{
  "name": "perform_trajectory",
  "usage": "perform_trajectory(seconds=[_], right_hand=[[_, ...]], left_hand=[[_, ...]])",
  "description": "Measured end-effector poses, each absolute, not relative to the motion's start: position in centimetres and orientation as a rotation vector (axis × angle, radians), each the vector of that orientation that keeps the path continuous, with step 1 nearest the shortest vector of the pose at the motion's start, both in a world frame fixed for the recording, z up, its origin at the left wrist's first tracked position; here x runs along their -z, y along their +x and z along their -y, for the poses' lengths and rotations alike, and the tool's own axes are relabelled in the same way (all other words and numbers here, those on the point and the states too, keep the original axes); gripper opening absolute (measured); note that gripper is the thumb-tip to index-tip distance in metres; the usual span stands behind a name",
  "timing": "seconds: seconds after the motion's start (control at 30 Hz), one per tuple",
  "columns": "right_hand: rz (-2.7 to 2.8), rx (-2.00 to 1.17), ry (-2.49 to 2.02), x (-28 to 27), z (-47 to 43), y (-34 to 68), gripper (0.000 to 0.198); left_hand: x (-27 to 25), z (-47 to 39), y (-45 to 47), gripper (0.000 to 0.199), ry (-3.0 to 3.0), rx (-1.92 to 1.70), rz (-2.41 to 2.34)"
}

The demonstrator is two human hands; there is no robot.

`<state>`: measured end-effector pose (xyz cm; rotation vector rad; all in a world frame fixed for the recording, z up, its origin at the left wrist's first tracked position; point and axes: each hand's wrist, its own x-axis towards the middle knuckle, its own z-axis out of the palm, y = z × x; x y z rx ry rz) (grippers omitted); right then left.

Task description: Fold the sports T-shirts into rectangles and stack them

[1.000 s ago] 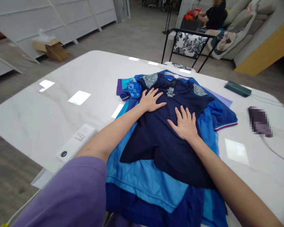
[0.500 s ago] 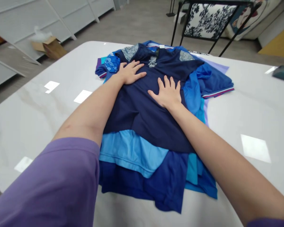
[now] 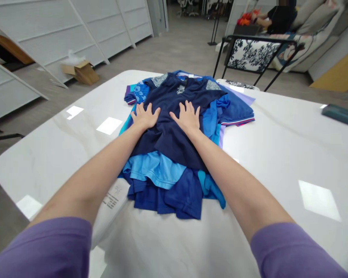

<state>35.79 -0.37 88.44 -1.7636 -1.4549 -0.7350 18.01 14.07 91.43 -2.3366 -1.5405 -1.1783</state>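
A dark navy T-shirt [image 3: 174, 133] with grey patterned shoulder patches lies spread on top of a pile of shirts. My left hand [image 3: 145, 116] rests flat on its left side, fingers spread. On the right part of the same shirt, my right hand [image 3: 187, 117] also lies with its fingers apart. Beneath it, a light blue shirt hem [image 3: 158, 170] and a royal blue shirt hem [image 3: 174, 200] stick out toward me, both rumpled. A blue sleeve with striped trim [image 3: 236, 110] reaches out to the right. Most of the lower shirts are hidden.
The pile lies on a glossy white table [image 3: 266, 150]. A white bag with printed text [image 3: 111, 204] is at the near side. A dark green case [image 3: 340, 116] sits at the right. Beyond stand a patterned chair [image 3: 252, 56], a cardboard box [image 3: 81, 72] and a seated person [image 3: 278, 19].
Both hands have moved down the navy shirt toward me and closer together. The lower hems have bunched up, and the white bag now shows. The view has tilted up.
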Motion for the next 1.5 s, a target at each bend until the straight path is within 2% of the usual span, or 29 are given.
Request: perform_trajectory(seconds=[0.1,0.27,0.5,0.73,0.93,1.03,1.17,1.27,1.4,1.5], right_hand=[[1.537,0.804,-1.767,-86.0,5.4,35.0,0.082],[1.501,0.708,-2.038,-81.8,10.6,34.6,0.103],[1.537,0.71,-1.957,-82.7,4.7,30.8,0.105],[1.6,0.685,-1.76,-84.7,-1.4,25.5,0.103],[1.638,0.521,-1.762,-85.1,-1.4,21.9,0.102],[1.63,0.434,-1.748,-84.3,-0.2,21.0,0.101],[1.598,0.374,-1.66,-83.1,2.4,20.5,0.101],[1.621,0.333,-1.514,-81.3,7.0,23.2,0.087],[1.646,0.507,-1.393,-75.6,19.3,33.8,0.067],[1.359,0.67,-1.507,-69.6,32.0,44.5,0.056]], left_hand=[[-91.4,-14.9,15.8,0.103,-2.366,1.165,1.46],[-92.6,-18.8,11.7,0.102,-2.381,1.105,1.386],[-94.5,-24.3,5.6,0.101,-2.346,1.03,1.407],[-95.5,-29.1,-1.6,0.098,-2.376,1.166,1.451],[-96.2,-27.9,-3.8,0.091,-2.338,1.218,1.467],[-96.4,-23.7,-1.1,0.087,-2.233,1.268,1.393],[-95.4,-15.7,8.3,0.079,-2.252,1.268,1.156],[-93.9,-10.3,17.5,0.077,-2.406,1.169,0.885],[-92.6,-7.6,27.2,0.111,-2.578,0.89,0.869],[-92.6,-8.2,30.6,0.13,-2.581,0.847,0.993]])
